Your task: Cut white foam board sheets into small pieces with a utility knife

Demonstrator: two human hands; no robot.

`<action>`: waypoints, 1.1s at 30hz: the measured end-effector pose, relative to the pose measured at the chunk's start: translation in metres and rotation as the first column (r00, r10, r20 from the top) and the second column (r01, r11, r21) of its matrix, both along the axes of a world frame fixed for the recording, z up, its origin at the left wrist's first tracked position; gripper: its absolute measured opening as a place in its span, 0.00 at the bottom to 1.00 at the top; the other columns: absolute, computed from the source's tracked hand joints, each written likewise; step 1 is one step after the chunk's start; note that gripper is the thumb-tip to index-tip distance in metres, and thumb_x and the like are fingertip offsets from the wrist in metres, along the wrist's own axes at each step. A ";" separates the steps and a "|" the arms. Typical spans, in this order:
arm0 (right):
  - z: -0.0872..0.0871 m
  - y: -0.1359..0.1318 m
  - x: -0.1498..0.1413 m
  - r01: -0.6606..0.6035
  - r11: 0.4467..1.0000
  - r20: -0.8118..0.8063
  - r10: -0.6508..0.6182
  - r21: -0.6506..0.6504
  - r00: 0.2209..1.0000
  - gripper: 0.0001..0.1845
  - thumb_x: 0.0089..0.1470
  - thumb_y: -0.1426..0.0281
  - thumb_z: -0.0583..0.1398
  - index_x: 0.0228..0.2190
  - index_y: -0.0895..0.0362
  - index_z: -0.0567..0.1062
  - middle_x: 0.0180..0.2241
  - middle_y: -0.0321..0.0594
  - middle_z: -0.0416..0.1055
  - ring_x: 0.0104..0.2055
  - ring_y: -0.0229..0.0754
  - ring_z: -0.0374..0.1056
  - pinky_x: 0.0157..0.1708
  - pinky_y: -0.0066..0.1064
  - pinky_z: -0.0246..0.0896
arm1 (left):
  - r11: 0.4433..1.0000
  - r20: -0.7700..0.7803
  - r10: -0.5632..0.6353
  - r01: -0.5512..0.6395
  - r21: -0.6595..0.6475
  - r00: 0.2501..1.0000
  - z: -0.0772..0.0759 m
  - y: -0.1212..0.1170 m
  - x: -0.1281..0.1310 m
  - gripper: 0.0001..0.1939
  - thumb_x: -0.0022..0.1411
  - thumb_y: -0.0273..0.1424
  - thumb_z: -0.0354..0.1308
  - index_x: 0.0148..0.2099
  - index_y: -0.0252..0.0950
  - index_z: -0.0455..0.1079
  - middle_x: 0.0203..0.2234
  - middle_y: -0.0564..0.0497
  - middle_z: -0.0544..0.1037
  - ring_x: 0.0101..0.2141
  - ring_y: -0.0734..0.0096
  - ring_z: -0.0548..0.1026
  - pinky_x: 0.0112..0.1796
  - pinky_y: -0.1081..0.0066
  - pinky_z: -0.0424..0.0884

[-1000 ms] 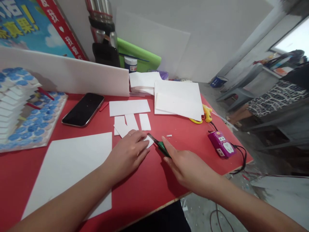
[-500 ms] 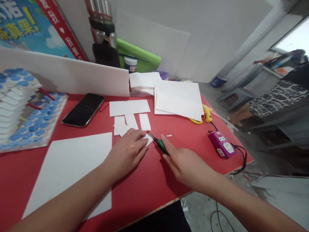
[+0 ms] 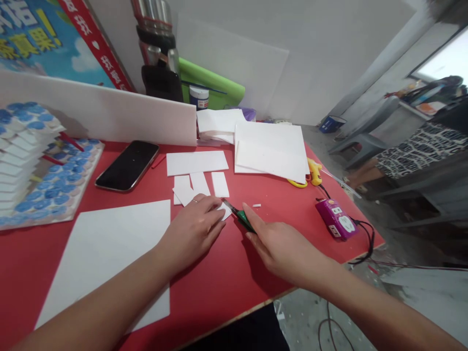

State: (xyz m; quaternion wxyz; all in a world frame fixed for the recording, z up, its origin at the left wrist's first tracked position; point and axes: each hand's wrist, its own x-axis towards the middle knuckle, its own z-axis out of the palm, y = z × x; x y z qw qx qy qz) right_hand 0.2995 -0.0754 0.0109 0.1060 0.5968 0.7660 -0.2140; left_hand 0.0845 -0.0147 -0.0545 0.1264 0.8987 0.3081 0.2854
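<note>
My right hand (image 3: 281,243) is closed round a green utility knife (image 3: 244,220). The blade is out, and its tip lies at the edge of a small white foam board piece (image 3: 226,213). My left hand (image 3: 195,226), fingers bent and together, holds that piece against the red table (image 3: 215,282) and covers most of it. Beyond the left fingers are several cut white strips (image 3: 220,184), some overlapping, and a wider white rectangle (image 3: 197,163). A tiny white offcut (image 3: 257,205) lies just past the knife.
A large white sheet (image 3: 120,248) lies under my left forearm. Left are a phone (image 3: 127,165) and a blue-dotted model (image 3: 47,185). White boards (image 3: 270,151), a yellow glue gun (image 3: 314,171) and a purple power strip (image 3: 335,219) lie right. A person's patterned skirt (image 3: 420,148) shows beyond.
Both hands stay nearly in place. The knife and my right hand have shifted very slightly away from me and leftward along the white piece, with my left hand still on it.
</note>
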 end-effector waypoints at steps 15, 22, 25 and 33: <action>0.006 0.002 -0.007 -0.039 0.999 0.119 0.041 -0.024 0.992 0.41 0.63 0.75 0.50 0.73 0.65 0.44 0.40 0.56 0.81 0.32 0.51 0.75 0.26 0.34 0.51 | 0.999 -0.091 -0.011 0.015 0.039 0.996 0.000 0.000 0.003 0.13 0.74 0.25 0.50 0.45 0.30 0.77 0.46 0.37 0.76 0.44 0.54 0.72 0.45 0.53 0.73; 0.010 0.003 -0.013 -0.059 0.995 0.188 0.073 -0.076 0.979 0.45 0.60 0.76 0.51 0.74 0.66 0.41 0.39 0.56 0.81 0.34 0.55 0.76 0.27 0.36 0.57 | 0.998 -0.139 -0.006 0.015 0.065 0.990 -0.001 0.001 0.005 0.15 0.75 0.26 0.49 0.43 0.30 0.77 0.44 0.38 0.76 0.43 0.55 0.73 0.46 0.53 0.73; 0.011 0.001 -0.014 -0.053 0.994 0.210 0.072 -0.096 0.975 0.46 0.59 0.76 0.52 0.74 0.66 0.40 0.41 0.57 0.81 0.35 0.55 0.77 0.28 0.37 0.59 | 0.996 -0.154 -0.002 0.015 0.083 0.988 -0.001 0.002 0.007 0.15 0.75 0.27 0.48 0.42 0.30 0.77 0.44 0.37 0.76 0.44 0.55 0.73 0.47 0.52 0.73; 0.011 -0.004 -0.013 -0.063 0.990 0.252 0.093 -0.124 0.963 0.48 0.57 0.77 0.54 0.73 0.67 0.40 0.41 0.57 0.80 0.35 0.55 0.77 0.28 0.36 0.60 | 0.998 -0.143 0.005 0.005 0.066 0.990 0.001 0.001 0.007 0.15 0.75 0.27 0.49 0.40 0.31 0.76 0.42 0.38 0.77 0.42 0.56 0.73 0.45 0.53 0.74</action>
